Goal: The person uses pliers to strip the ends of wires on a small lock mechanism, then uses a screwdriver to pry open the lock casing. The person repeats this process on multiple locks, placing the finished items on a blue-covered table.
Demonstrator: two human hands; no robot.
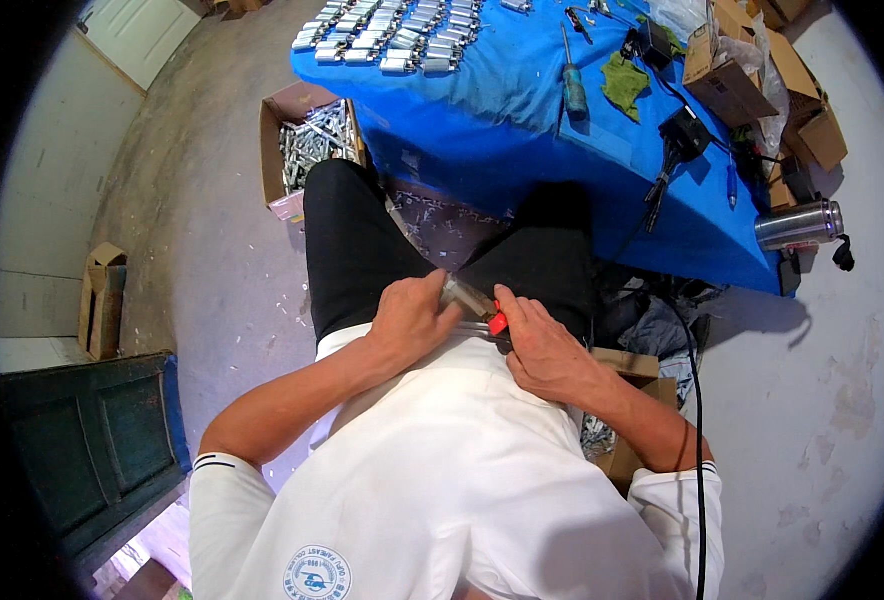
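Note:
At my lap, my left hand [412,320] grips a pale silvery piece [460,294], its far details hard to make out. My right hand [547,350] is closed beside it on a small red object [497,321], perhaps part of a tool; the fingers hide much of it. The two held things meet or overlap between my hands, over my black trousers [347,250] and the waist of my white shirt.
A blue-covered table [432,120] bears rows of silver parts [392,35], a screwdriver [573,85], black adapters, a green cloth and a steel flask [797,225]. Boxes of metal pieces [317,145] sit by my legs. Cartons crowd the right; a cable hangs beside my right arm.

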